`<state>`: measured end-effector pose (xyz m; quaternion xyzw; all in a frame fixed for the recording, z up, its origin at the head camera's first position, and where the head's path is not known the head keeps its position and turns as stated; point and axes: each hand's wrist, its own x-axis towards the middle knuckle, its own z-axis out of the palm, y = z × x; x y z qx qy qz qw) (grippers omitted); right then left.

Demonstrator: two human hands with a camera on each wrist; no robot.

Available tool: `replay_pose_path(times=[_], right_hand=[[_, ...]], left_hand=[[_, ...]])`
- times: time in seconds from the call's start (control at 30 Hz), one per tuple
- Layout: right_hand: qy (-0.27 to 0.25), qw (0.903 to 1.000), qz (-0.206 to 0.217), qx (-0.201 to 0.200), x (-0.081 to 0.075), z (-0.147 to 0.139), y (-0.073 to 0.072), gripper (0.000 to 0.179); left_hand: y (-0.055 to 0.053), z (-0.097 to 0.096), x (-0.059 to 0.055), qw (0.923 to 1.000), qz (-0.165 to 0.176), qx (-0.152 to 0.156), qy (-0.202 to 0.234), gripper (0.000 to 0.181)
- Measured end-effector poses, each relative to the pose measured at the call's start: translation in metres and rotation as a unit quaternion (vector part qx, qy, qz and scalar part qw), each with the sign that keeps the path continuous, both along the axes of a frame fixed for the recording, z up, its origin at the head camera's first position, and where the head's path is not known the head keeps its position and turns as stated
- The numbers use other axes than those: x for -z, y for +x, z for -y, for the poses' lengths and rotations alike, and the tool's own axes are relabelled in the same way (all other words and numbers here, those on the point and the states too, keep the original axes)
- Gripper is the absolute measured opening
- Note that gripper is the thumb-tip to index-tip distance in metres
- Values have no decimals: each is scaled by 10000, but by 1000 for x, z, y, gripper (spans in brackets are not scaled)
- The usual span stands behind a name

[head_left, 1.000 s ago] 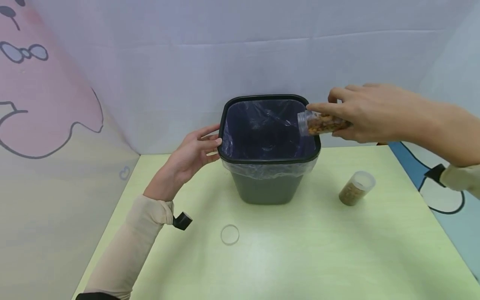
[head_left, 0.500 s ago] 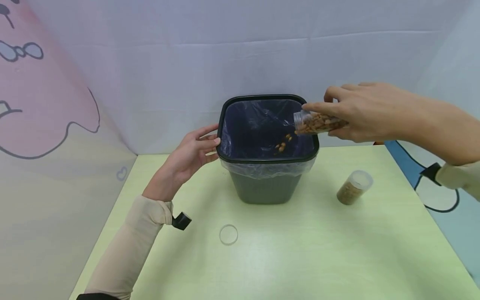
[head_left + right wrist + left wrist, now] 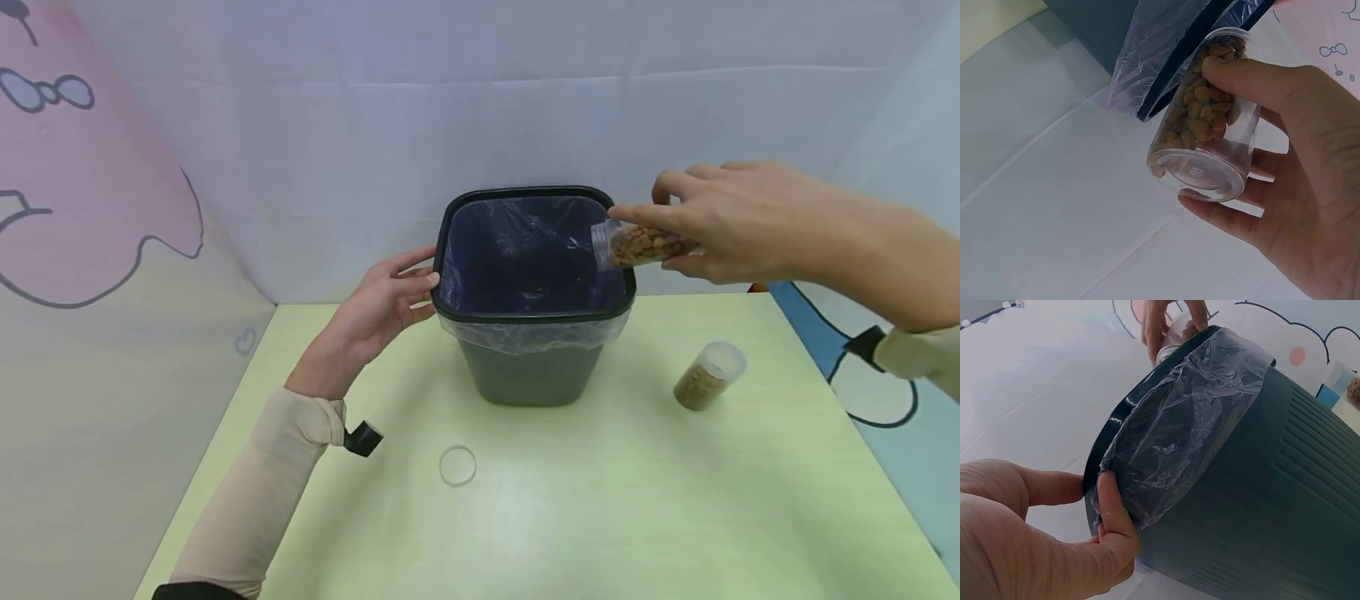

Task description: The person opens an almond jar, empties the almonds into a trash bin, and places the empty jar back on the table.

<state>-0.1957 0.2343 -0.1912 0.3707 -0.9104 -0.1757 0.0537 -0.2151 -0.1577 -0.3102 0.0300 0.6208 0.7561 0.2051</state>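
A dark grey-green bin (image 3: pixel 528 375) with a black rim and a clear plastic liner (image 3: pixel 1166 444) stands at the back of the table. My left hand (image 3: pixel 375 317) rests its fingers against the bin's left rim and the liner folded over it. At the opposite rim, my right hand (image 3: pixel 738 221) grips a clear plastic jar (image 3: pixel 645 246) between thumb and fingers. The jar lies nearly on its side, its uncovered mouth over the bin's opening. Brown nut-like pieces (image 3: pixel 1200 115) fill much of it, gathered towards the mouth. The bin's bottom is too dark to make out.
Another clear jar (image 3: pixel 708 379) with tan contents stands on the pale green table (image 3: pixel 600 517) right of the bin. Nearer the front lies a thin translucent ring (image 3: pixel 457 465). A black cable (image 3: pixel 888 423) loops past the table's right edge. A white cloth (image 3: pixel 375 142) hangs behind.
Half a second ago several brown pieces were falling from the jar into the bin; none show in the air now. The right hand tilts the jar slightly differently. The left hand stays at the rim.
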Motion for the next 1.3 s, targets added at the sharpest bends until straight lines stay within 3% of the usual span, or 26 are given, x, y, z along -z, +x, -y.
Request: replay_pose_path(times=[0.4, 0.73, 1.3], right_hand=[[128, 9999, -59, 73, -1, 3, 3, 79], [202, 9995, -198, -111, -2, 4, 2, 78], [197, 9989, -340, -270, -3, 4, 2, 78]], left_hand=[[-3, -3, 3, 10000, 31, 39, -53, 58], [0, -7, 6, 10000, 53, 23, 64, 59], [-4, -12, 7, 9999, 31, 22, 150, 60]])
